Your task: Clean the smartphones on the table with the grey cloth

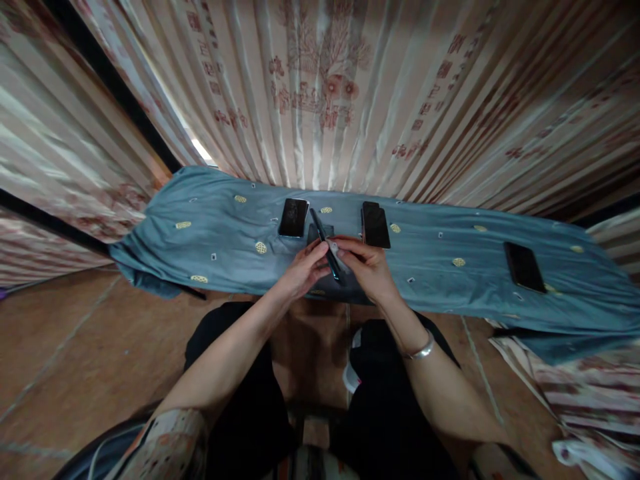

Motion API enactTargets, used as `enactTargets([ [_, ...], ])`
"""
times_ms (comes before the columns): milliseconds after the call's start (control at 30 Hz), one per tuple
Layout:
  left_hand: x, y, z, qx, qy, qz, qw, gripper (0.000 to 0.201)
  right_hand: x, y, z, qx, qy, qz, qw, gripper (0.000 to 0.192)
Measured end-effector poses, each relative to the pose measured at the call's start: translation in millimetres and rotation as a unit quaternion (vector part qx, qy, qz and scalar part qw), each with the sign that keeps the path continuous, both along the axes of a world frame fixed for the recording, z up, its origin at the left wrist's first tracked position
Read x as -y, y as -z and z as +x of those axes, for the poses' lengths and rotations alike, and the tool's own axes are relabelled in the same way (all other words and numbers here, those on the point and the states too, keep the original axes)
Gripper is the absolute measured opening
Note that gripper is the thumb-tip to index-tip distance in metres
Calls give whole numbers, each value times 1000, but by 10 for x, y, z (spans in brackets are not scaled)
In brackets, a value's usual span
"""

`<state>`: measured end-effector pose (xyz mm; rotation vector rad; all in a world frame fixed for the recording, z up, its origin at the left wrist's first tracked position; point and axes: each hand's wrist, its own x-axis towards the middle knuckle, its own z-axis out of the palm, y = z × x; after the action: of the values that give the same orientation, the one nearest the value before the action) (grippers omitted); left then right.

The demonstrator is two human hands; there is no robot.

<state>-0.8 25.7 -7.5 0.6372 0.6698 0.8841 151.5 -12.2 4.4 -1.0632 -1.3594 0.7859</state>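
A slim dark smartphone point(321, 227) is tilted nearly edge-on above the cloth in front of me. My left hand point(306, 268) is closed on its lower part, thumb against one side. My right hand point(367, 265) is closed in a pinch at the phone's other side. A small pale spot shows at these fingertips, too small to name. Behind the held phone, a dark greyish flat patch lies on the cloth, partly hidden. To its left lies a phone with a marked screen point(293, 217). Right of it, a dark phone point(377, 227) overlaps another dark flat piece.
A blue-grey cloth point(235, 233) with yellow patterns covers the long narrow bench. Another dark phone point(524, 267) lies toward its right end. Patterned curtains point(320, 100) hang right behind the bench. Dark metal bars point(115, 87) stand at the left. My knees are close to the front edge.
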Motion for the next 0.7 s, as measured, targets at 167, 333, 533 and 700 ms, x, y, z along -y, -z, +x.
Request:
enactTargets([
  [167, -61, -4, -54, -12, -23, -45, 999, 36, 13, 4, -49, -59, -38, -41, 997, 22],
  [333, -82, -38, -91, -22, -37, -61, 997, 31, 76, -62, -43, -66, -78, -61, 993, 17],
  [533, -94, -40, -79, -20, -47, -78, 996, 34, 124, -137, 5, -65, -110, -46, 991, 6],
  [700, -120, -6, -78, -2, -49, -105, 993, 32, 158, -170, 38, -37, -117, -36, 992, 6],
])
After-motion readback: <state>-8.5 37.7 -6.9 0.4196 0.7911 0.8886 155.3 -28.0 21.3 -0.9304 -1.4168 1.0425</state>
